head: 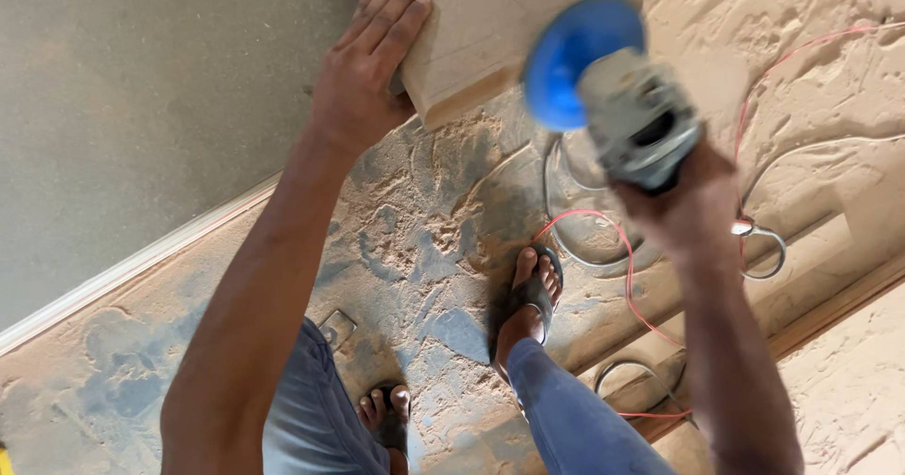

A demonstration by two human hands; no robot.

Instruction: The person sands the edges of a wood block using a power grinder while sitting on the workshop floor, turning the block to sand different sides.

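Sander (613, 89), blue disc blurred, gripped in right hand (683, 206), fingers wrapped round body; left hand (363, 74) fingers together, flat on wooden board (490, 23), steadying it.

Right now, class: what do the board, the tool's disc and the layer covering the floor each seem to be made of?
Board: pale, matt, unfinished wood or fibreboard, judging by its raw tan edge; the left hand steadies it.
Disc: blue, probably plastic or rubber backing, though blurred; the right hand holds the sander.
Floor layer: loose tan sawdust, scuffed and clumped.
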